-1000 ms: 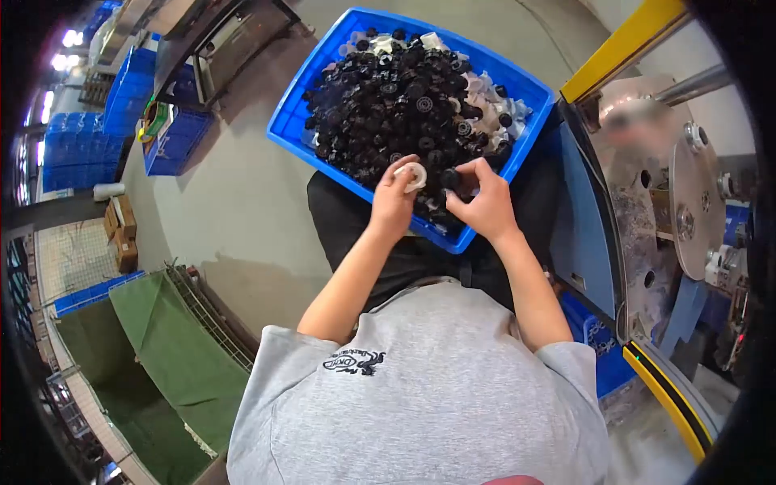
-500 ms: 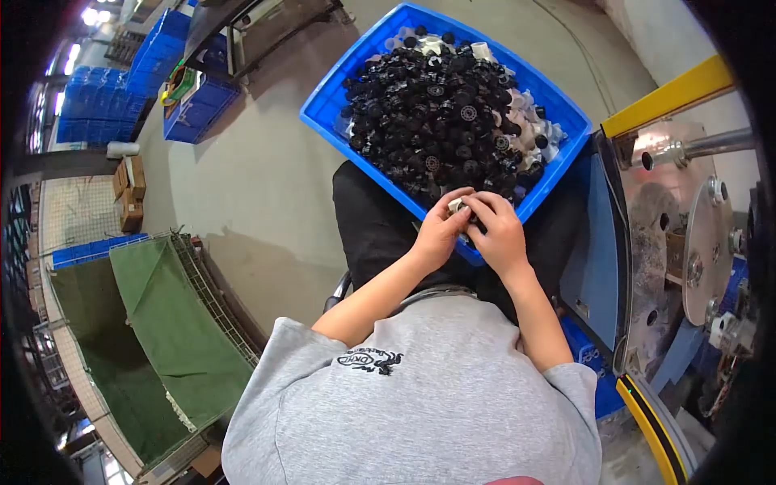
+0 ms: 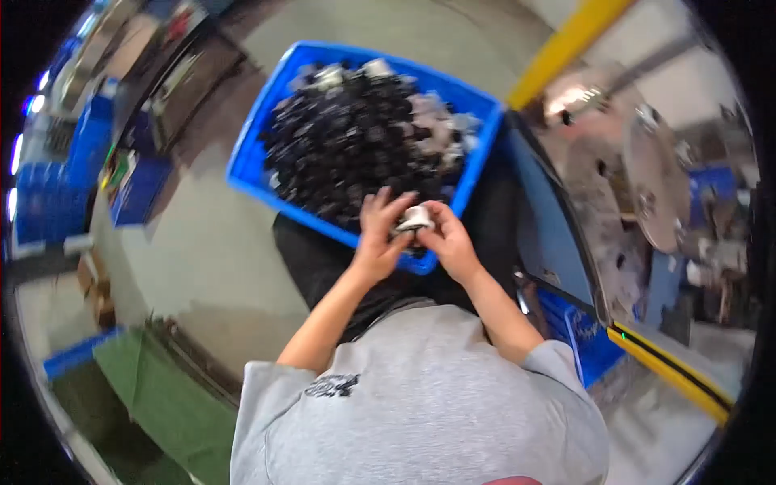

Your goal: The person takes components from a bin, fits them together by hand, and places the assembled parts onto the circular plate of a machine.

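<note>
A white, roughly cup-shaped part is between my two hands, over the near corner of a blue bin. The fingers of my right hand are wrapped round its right side. My left hand touches it from the left with the thumb, its other fingers spread. Something dark shows just under the white part, too blurred to make out. Many small black parts fill the bin, with pale and clear ones along its right side.
To the right stands a machine with a blue panel and yellow bars. Another blue bin is low beside it. A green cloth cover lies at the lower left, and blue crates are stacked at the far left.
The view has turned, so the bin and my hands appear further left. The white part shows more fully, and my left hand's fingers have spread away from it.
</note>
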A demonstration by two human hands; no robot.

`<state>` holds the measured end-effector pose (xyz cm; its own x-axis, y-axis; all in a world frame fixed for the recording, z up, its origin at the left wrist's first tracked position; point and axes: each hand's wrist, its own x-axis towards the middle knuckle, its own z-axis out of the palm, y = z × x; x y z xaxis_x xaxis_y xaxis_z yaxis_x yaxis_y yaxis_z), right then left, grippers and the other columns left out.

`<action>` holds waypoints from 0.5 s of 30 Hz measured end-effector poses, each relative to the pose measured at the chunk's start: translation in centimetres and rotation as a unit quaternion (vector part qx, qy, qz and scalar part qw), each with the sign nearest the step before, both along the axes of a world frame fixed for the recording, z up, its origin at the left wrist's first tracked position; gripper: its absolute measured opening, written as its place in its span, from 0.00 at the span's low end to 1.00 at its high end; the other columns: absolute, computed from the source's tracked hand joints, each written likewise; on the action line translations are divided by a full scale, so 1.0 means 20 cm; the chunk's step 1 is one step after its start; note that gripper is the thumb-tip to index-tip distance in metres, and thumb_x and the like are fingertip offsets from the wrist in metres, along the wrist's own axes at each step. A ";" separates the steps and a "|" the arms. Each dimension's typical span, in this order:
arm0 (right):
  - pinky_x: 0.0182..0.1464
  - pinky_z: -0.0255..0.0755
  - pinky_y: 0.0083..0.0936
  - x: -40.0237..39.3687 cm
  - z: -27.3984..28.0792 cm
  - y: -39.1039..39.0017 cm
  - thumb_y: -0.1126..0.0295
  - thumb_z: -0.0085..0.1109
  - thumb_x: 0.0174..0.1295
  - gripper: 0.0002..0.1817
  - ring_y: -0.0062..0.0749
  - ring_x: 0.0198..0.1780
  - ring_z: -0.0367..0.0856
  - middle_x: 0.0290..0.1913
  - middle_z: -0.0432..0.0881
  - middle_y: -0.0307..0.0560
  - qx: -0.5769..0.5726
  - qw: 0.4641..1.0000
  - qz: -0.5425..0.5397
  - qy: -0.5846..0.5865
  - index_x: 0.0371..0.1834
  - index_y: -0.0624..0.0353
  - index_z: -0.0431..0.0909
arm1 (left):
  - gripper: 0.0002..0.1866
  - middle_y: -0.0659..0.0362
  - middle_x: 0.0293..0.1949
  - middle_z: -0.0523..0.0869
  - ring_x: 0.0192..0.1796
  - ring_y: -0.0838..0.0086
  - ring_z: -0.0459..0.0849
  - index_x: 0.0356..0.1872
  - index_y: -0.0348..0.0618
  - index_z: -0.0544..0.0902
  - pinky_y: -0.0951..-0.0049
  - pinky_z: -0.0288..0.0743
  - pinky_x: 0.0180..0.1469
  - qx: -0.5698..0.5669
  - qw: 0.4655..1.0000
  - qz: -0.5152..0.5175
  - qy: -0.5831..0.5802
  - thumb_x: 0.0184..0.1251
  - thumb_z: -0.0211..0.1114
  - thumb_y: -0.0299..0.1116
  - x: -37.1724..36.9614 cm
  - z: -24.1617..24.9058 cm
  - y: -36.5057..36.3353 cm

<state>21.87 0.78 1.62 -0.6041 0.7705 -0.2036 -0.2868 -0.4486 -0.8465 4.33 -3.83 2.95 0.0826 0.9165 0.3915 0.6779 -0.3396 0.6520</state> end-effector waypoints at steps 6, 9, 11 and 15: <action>0.43 0.79 0.24 0.74 0.42 0.37 0.71 0.65 0.68 0.20 0.28 0.41 0.84 0.48 0.84 0.46 0.254 0.882 -0.317 -0.238 0.62 0.55 0.74 | 0.15 0.51 0.48 0.89 0.47 0.58 0.85 0.47 0.41 0.86 0.63 0.77 0.54 0.024 0.947 0.320 -0.020 0.56 0.65 0.27 -0.77 0.00 0.12; 0.37 0.77 0.18 1.20 0.72 0.54 0.59 0.64 0.70 0.19 0.25 0.35 0.83 0.45 0.86 0.49 0.269 0.657 -0.579 -0.401 0.57 0.60 0.82 | 0.16 0.50 0.39 0.91 0.46 0.52 0.86 0.43 0.47 0.90 0.50 0.69 0.64 -0.193 0.846 0.408 0.284 0.67 0.61 0.45 -1.39 -0.34 0.04; 0.41 0.78 0.22 1.59 0.67 0.67 0.54 0.65 0.67 0.24 0.32 0.39 0.85 0.46 0.87 0.49 0.315 0.572 -0.554 -0.517 0.59 0.59 0.82 | 0.19 0.50 0.39 0.91 0.46 0.50 0.86 0.41 0.48 0.91 0.43 0.65 0.66 -0.272 0.810 0.404 0.325 0.68 0.58 0.49 -1.38 -0.32 0.06; 0.51 0.75 0.26 1.65 0.75 0.68 0.55 0.63 0.67 0.23 0.37 0.48 0.85 0.50 0.88 0.50 0.244 0.668 -0.360 -0.603 0.58 0.59 0.83 | 0.26 0.50 0.40 0.92 0.42 0.46 0.87 0.37 0.46 0.91 0.30 0.56 0.64 -0.407 0.764 0.354 0.355 0.71 0.52 0.55 -1.49 -0.45 0.14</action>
